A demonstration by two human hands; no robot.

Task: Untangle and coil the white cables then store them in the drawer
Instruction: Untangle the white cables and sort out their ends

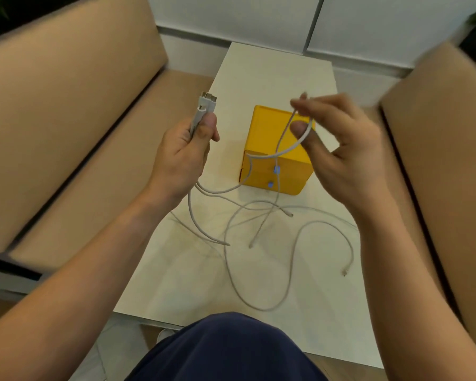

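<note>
- The left hand (182, 155) is raised over the left side of the desk (272, 72), fingers curled round a bunch of strands and thumb pressed on them, so the plug ends (207, 104) stick up together above the fist.
- The right hand (344, 152) is up at the same height, further right. Its thumb and forefinger pinch a loop (304, 136) of one strand and the other fingers are loosely spread. It is slightly blurred, so the exact contact is hard to read.
- The rest of the white cables (261, 309) hang from both hands and lie in slack, crossing curves on the near half of the desk, with several small free ends lying apart.
- The yellow drawer unit (289, 171) stands on the desk beyond the tangle, behind the lifted strands. It has two lilac knobs (276, 169), and its drawers look shut or nearly so.
- Handling, as a judgement:
  - The cables are thin, light and limp, with a little spring, so coils will tend to loosen unless pinched.
  - The smooth sheath will slide easily through the fingers.
  - The firm plug ends are the best hold. Anchor them and draw one strand at a time through the other hand, and avoid tugging at a crossing, which would tighten it and strain the connectors.
</note>
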